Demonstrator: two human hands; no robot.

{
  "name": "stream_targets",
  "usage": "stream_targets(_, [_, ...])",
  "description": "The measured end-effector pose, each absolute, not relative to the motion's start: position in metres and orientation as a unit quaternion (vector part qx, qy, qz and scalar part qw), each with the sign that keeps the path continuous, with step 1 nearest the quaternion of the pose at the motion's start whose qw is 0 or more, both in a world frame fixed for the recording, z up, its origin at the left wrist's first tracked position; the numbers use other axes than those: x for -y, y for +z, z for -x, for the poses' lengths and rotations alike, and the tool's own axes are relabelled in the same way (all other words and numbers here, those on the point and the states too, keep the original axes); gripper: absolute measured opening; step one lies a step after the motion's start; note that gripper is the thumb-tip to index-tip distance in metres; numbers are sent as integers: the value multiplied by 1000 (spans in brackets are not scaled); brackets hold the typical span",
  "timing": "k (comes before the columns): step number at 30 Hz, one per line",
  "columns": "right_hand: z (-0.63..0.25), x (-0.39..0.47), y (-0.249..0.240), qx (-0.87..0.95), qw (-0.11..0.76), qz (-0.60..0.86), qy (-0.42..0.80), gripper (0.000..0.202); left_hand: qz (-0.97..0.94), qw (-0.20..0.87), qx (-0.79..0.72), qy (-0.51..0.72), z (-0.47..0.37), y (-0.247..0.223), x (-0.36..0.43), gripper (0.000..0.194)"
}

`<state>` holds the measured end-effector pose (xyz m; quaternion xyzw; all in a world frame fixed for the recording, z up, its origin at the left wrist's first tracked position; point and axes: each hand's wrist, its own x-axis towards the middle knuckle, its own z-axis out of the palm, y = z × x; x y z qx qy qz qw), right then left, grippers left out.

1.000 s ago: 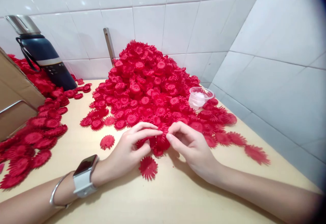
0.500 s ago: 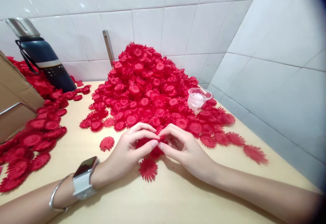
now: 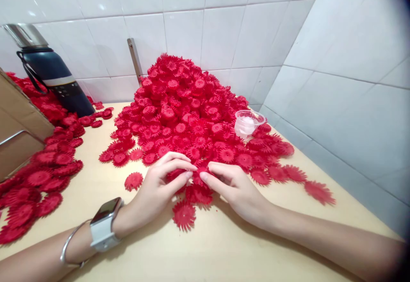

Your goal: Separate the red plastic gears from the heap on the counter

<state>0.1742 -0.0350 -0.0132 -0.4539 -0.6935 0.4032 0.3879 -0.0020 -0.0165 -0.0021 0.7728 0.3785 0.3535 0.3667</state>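
A tall heap of red fringed discs (image 3: 179,98) stands on the pale table. At its front edge my right hand (image 3: 237,188) pinches one red disc (image 3: 202,174) between thumb and fingers. Just left of it is my left hand (image 3: 166,183), thumb and fingertips brought close together near the same disc; whether anything is between them is too small to tell. Below the hands lie more discs, one of them (image 3: 184,215) nearest me.
A clear plastic cup (image 3: 248,124) sits on the heap's right side. At the left are a dark blue bottle (image 3: 65,81), a cardboard box (image 3: 22,124) and more red discs (image 3: 41,177). Tiled walls (image 3: 346,102) border the table (image 3: 224,252) behind and right.
My hands have parted slightly; their fingertips no longer meet. The disc at my right fingertips now shows more fully, and the discs beneath are more exposed.
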Motion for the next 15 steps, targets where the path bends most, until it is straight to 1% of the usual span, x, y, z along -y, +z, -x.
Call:
stream_targets(7, [-176,35,-11,713,375,425,412,35,-803,335,-389,303,2,-2,16,12])
stream_targets(12, [-177,35,-12,703,376,419,435,40,-810,337,-372,304,2,-2,17,11])
stream_targets(15, [-176,35,-11,712,359,412,441,39,-809,338,-374,302,2,-1,18,11])
